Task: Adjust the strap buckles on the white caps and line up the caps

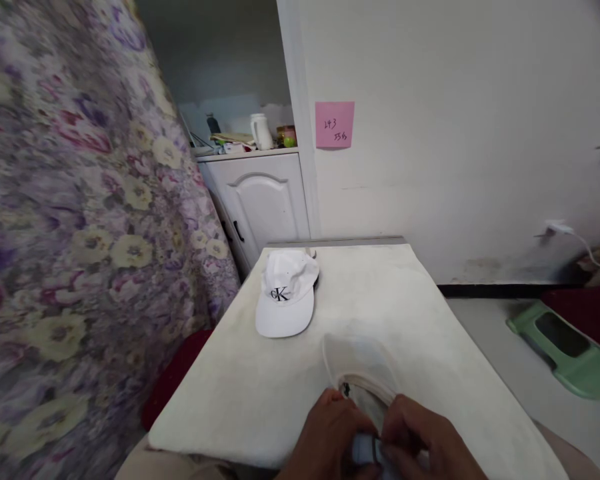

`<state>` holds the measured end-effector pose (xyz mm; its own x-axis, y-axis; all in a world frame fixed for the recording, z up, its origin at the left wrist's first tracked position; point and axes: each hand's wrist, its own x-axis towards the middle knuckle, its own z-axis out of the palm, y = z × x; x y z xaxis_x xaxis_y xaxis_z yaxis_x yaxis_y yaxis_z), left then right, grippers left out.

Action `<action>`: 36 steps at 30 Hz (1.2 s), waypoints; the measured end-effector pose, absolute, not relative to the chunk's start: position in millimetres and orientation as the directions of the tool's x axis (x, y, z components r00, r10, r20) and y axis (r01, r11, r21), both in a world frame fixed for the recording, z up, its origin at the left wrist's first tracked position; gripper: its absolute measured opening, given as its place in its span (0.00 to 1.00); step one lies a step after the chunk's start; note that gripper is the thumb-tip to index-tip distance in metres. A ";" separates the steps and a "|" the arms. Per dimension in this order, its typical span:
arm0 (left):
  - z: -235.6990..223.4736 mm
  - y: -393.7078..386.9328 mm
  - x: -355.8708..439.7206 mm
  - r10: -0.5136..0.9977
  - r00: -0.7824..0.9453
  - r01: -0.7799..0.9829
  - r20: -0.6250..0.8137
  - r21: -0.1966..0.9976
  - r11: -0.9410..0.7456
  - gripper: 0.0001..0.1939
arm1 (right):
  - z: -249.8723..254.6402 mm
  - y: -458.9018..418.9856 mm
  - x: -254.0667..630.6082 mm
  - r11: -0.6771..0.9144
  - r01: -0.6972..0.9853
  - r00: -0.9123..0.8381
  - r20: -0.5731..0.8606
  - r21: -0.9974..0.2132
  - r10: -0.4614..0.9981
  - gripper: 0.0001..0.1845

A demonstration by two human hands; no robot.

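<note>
A pale cap (359, 357) is between my hands at the near side of the table, its brim pointing away from me and its inner band showing. My left hand (330, 430) is closed on the cap's left rear part. Closed in a pinch, my right hand (425, 433) grips the right rear part. Between the fingers a light blue-grey strap (364, 448) shows, partly covered by them. Farther off to the left lies a white cap (286, 283) with black "CK" letters, its brim towards me.
Both caps are at the white table (260, 393). A floral curtain (95, 233) hangs left, beside a red stool seat (180, 373). Behind stand a white cabinet (263, 193) and a wall with a pink note (335, 125). A green stool (570, 347) is at right.
</note>
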<state>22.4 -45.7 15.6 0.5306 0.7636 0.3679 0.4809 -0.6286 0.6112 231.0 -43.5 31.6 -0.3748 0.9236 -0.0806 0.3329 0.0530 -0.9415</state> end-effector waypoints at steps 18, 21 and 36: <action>32.7 -50.1 19.9 0.889 0.444 0.515 0.112 0.780 -0.356 0.22 | 32.0 -36.7 242.4 -0.079 0.159 -0.469 -0.145 -0.984 0.871 0.10; 29.0 -49.6 18.8 0.883 0.447 0.485 0.143 0.791 -0.373 0.21 | 23.1 -35.4 239.8 -0.222 -0.006 -0.560 -0.180 -0.975 0.809 0.12; 37.3 -47.9 25.4 0.830 0.533 0.467 0.167 0.760 -0.453 0.13 | 9.8 -26.7 232.6 -0.273 -0.155 -0.603 -0.128 -0.949 0.788 0.25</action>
<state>25.4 -47.9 37.3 0.5328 0.8296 0.1671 0.4668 -0.4529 0.7596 232.6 -26.7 9.8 -0.6027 0.7877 -0.1277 -0.1555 -0.2728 -0.9494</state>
